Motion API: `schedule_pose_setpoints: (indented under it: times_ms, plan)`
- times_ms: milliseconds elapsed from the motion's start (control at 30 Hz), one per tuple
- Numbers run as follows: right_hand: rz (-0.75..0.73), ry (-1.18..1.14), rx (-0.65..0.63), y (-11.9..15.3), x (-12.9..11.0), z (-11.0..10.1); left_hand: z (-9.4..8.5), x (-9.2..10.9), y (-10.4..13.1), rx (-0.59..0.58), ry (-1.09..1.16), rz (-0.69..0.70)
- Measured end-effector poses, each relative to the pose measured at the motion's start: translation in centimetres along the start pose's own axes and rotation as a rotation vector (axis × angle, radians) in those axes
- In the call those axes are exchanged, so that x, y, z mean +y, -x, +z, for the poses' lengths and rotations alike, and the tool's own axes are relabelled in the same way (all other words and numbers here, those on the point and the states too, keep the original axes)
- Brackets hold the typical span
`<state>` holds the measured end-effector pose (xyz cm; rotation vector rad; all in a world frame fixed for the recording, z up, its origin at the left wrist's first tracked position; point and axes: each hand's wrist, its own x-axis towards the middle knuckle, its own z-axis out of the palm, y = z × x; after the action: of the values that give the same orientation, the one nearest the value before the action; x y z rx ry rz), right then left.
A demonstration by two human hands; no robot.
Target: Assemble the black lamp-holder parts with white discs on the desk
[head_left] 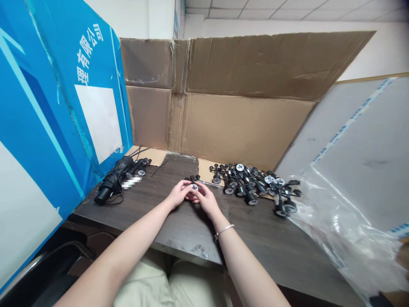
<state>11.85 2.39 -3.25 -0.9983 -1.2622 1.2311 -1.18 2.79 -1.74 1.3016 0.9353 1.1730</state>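
Over the middle of the dark wood table (179, 217), my left hand (179, 194) and my right hand (204, 198) meet around one small black part with a pale round face (194, 187). The fingers of both hands are closed on it, and small black knobs stick up just beyond the fingertips. To the right lies a pile of similar black parts (252, 199) with pale round ends. A few more such parts (141, 172) are at the left, beside a folded black umbrella (110, 183).
Cardboard panels (243, 128) stand behind the table, and a blue printed board (64, 106) rises along the left. Clear plastic sheeting (338, 230) hangs over the right edge. Thin black strips (159, 168) lie near the back. A chair (54, 264) is at lower left.
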Motion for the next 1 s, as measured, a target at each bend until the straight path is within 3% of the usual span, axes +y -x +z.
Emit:
schedule_pose_setpoints:
  times_ms: [233,567,767,1000]
  plan:
    - [-0.081,-0.027,-0.019,0.19,-0.27,0.19,0.04,-0.04,-0.03,0.042,-0.025,0.022]
    - [-0.191,0.072,0.125,0.1,-0.48,0.07,0.07,-0.11,0.11,-0.027,-0.057,0.067]
    - [-0.2,0.203,0.09,0.46,-0.77,0.01,0.0,-0.46,-0.11,0.005,-0.091,0.048]
    - [-0.208,0.302,0.061,0.82,-1.06,0.18,0.22,-0.13,0.47,0.009,-0.229,0.131]
